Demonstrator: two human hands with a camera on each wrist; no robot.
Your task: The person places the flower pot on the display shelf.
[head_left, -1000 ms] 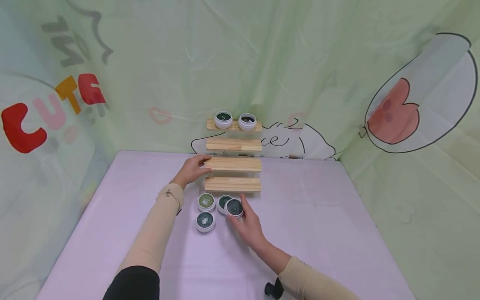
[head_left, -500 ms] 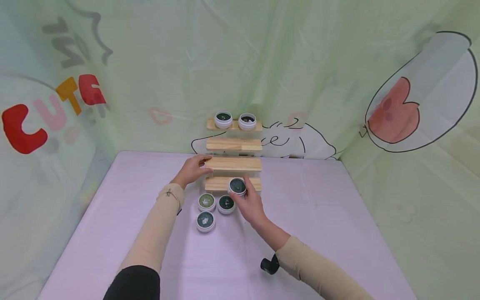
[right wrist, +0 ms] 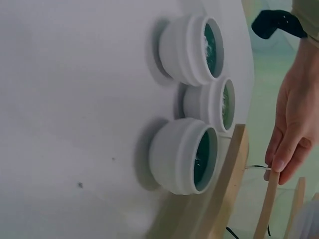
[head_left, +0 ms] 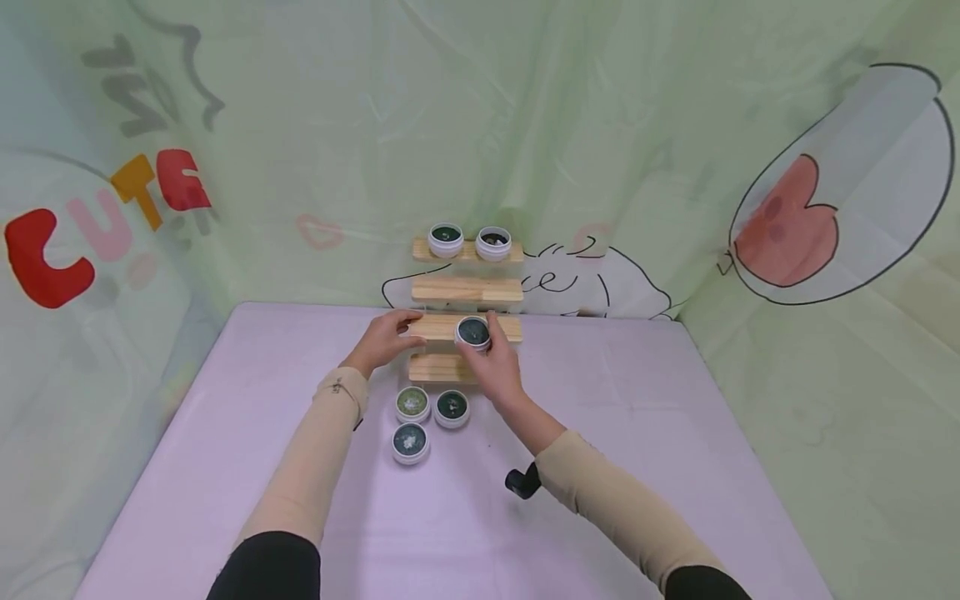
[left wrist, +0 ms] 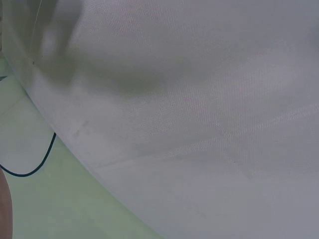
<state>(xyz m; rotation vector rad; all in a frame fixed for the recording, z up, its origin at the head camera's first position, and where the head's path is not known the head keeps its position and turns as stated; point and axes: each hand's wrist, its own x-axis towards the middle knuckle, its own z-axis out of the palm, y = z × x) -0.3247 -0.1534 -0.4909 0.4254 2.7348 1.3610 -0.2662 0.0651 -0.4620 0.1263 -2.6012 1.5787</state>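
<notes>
Pinched by the fingers of the right hand (head_left: 492, 365) over or before the second-lowest tier (head_left: 437, 327) of the wooden stand (head_left: 467, 290), the dark-topped jar (head_left: 473, 332) is best held level while that tier is pinched steady by the left hand (head_left: 381, 340).

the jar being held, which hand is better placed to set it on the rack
Right, I'd judge: the right hand holds the jar, which in the head view overlaps the third board from the top. The left hand pinches that board's left end, so it seems less free.
</notes>
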